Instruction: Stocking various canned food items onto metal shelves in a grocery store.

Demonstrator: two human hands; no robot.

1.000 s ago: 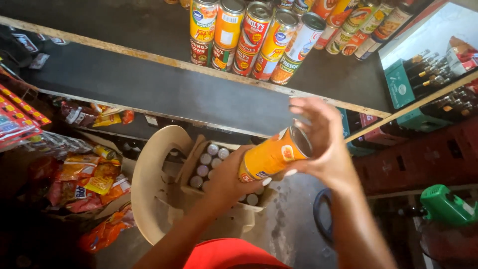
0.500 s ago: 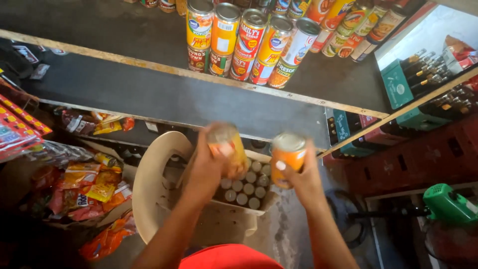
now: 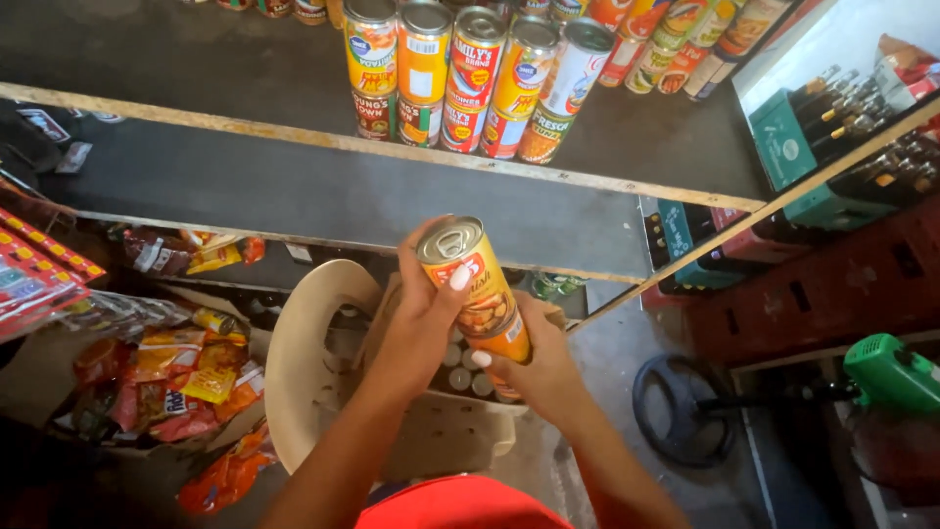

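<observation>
Two orange cans are stacked end to end in front of me, tilted a little. My left hand [image 3: 416, 328] wraps the upper can [image 3: 458, 257], whose silver pull-tab lid faces up. From the right side, my right hand [image 3: 544, 377] grips the lower can [image 3: 501, 331]. Below the hands is an open cardboard box [image 3: 441, 436] with several more can tops showing. The box rests on a beige plastic chair [image 3: 299, 367].
Several stacked cans [image 3: 470, 78] stand in rows on the upper dark shelf [image 3: 245, 78], above a lower dark shelf [image 3: 294, 196]. Snack packets [image 3: 176, 382] pile up at the left. Crates of bottles [image 3: 813, 127] and red crates [image 3: 822, 284] stand at the right, near a green object [image 3: 891, 372].
Half a second ago each hand held one can apart from the other. The hands have come together and the two cans are now stacked one on top of the other.
</observation>
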